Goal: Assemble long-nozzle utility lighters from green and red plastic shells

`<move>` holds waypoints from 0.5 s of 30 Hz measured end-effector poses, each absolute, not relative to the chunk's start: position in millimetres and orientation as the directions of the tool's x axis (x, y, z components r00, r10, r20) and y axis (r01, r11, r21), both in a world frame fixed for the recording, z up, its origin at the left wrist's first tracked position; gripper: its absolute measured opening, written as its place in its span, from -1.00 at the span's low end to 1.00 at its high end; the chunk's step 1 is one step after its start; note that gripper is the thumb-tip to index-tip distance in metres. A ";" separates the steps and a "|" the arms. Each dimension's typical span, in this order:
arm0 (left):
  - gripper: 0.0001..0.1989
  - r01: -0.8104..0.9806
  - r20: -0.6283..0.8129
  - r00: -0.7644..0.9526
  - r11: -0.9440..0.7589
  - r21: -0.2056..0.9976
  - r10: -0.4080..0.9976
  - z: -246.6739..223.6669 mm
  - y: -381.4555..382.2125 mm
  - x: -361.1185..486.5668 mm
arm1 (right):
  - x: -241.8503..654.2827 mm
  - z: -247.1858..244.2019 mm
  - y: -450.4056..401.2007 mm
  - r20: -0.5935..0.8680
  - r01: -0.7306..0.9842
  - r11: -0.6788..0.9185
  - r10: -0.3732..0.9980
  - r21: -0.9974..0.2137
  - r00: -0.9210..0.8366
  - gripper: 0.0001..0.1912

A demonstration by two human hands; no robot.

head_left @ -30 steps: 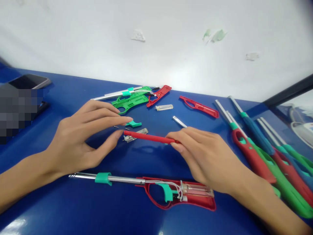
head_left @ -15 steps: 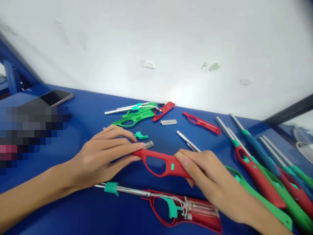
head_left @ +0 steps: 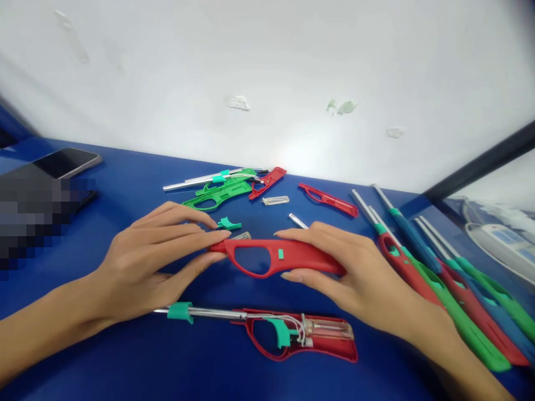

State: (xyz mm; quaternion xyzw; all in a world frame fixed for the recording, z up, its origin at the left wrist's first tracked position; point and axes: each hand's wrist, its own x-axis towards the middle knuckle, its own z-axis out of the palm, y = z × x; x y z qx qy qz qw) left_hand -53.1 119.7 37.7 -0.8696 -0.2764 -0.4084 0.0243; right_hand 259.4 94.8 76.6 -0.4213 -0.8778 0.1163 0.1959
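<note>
Between my two hands is a red lighter casing half (head_left: 301, 256), its smooth outer side and small green slider facing me. My left hand (head_left: 154, 262) pinches its narrow front end. The fingers and thumb of my right hand (head_left: 359, 273) clasp the wide handle end from above and below. Below it on the table lies an opened red lighter half (head_left: 334, 355), holding a clear fuel tank (head_left: 328, 328), white wires and a green trigger (head_left: 281, 334). A metal tube (head_left: 215, 313) with a green collar (head_left: 179, 312) runs left from it. A loose green trigger (head_left: 229, 224) rests beyond my left fingertips.
Green casing halves (head_left: 223, 193), a small red casing piece (head_left: 270, 182), a clear tank (head_left: 276, 200) and another red half (head_left: 328, 199) lie at the back. Several whole lighters (head_left: 453, 312) line the right. A phone (head_left: 69, 161) is at left; a white wall (head_left: 292, 83) stands behind.
My right hand has shifted its grip on the red casing half, with the thumb now under its lower edge. The casing has turned more level. The whole view has shifted slightly.
</note>
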 end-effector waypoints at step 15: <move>-0.68 0.394 0.482 0.777 -0.910 0.130 0.405 23.4 71.9 -33.4 | 286.2 32.7 -3.2 0.401 0.802 0.559 0.797 -0.208 -0.452 -0.56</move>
